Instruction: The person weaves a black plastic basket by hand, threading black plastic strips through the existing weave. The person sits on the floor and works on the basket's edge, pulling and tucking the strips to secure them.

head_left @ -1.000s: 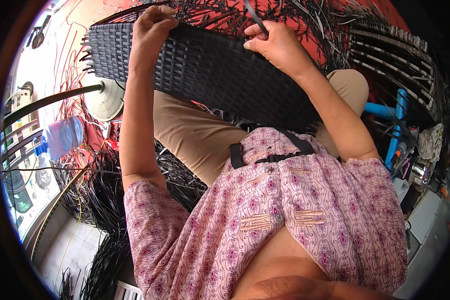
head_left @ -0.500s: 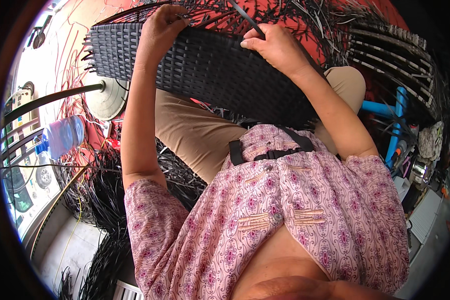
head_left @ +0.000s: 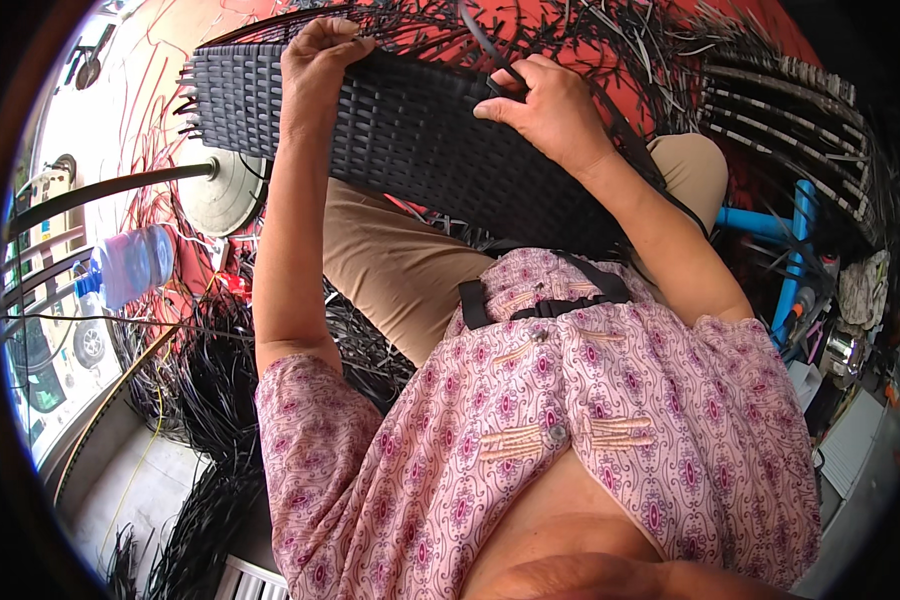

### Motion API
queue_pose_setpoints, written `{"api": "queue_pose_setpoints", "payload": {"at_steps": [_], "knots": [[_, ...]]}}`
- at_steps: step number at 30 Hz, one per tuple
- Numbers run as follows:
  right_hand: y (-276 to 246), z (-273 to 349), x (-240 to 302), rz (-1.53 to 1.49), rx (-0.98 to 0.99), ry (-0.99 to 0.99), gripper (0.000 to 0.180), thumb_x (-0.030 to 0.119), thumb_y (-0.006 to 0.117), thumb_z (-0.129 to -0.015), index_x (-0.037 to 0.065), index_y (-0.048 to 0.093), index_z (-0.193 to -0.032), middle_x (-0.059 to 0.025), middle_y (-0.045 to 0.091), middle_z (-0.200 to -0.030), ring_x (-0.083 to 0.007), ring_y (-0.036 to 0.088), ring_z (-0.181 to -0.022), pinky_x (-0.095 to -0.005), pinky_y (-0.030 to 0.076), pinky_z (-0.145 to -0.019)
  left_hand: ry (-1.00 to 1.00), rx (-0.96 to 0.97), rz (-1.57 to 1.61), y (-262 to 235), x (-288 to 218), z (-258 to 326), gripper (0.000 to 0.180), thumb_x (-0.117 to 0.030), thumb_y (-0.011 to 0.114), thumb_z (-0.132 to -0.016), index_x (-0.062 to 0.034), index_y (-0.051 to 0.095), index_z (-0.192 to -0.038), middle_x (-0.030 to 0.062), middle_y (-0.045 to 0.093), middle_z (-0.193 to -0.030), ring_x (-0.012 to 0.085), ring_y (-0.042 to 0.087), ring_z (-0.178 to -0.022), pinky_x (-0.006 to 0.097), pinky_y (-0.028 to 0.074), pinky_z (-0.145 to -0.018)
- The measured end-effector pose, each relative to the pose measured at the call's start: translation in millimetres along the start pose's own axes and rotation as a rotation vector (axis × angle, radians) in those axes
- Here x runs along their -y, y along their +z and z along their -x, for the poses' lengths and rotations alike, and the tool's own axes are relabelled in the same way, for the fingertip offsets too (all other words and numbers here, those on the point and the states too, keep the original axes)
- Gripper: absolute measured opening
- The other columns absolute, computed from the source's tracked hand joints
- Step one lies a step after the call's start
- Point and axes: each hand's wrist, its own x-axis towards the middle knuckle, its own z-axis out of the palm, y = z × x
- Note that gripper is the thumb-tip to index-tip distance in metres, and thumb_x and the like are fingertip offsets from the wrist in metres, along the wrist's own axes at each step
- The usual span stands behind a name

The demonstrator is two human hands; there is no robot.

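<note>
Black panel (head_left: 420, 130) at 12 o'clock, slanting above lap (head_left: 400, 260). Left hand (head_left: 315, 75) at 11, on panel's far edge, fingers curled toward thumb; cannot tell if pinching anything. Right hand (head_left: 565, 115) at 1, thumb and fingers pinching black strip (head_left: 482, 38). Bottle (head_left: 135, 265) at 9, blue pipe (head_left: 800, 225) near 3.

From my remote feed I see the left hand (head_left: 316, 68) at the black woven panel (head_left: 420, 135), the right hand (head_left: 558, 112) pinching a dark strip (head_left: 483, 38).
</note>
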Motion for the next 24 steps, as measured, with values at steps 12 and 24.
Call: {"api": "queue_pose_setpoints", "payload": {"at_steps": [12, 24], "knots": [[-32, 50, -38, 0.429, -0.316, -0.094, 0.025, 0.024, 0.065, -0.093, 0.005, 0.062, -0.077, -0.0071, 0.064, -0.079, -0.0304, 0.062, -0.072, -0.0415, 0.051, -0.066, 0.376, 0.159, -0.643, -2, 1, -22, 0.017, -0.006, 0.072, -0.085, -0.0053, 0.065, -0.101, -0.0001, 0.067, -0.091, 0.0096, 0.06, -0.085, 0.026, 0.048, -0.083], [-78, 29, -86, 0.373, -0.343, -0.152, 0.036, 0.027, 0.068, -0.092, 0.005, 0.054, -0.066, -0.0077, 0.059, -0.066, -0.0281, 0.062, -0.063, -0.0387, 0.051, -0.055, 0.217, 0.37, -0.566, 26, -6, -72, 0.008, -0.008, 0.067, -0.09, -0.005, 0.061, -0.093, -0.0015, 0.063, -0.083, 0.0063, 0.057, -0.08, 0.023, 0.046, -0.075]]}}
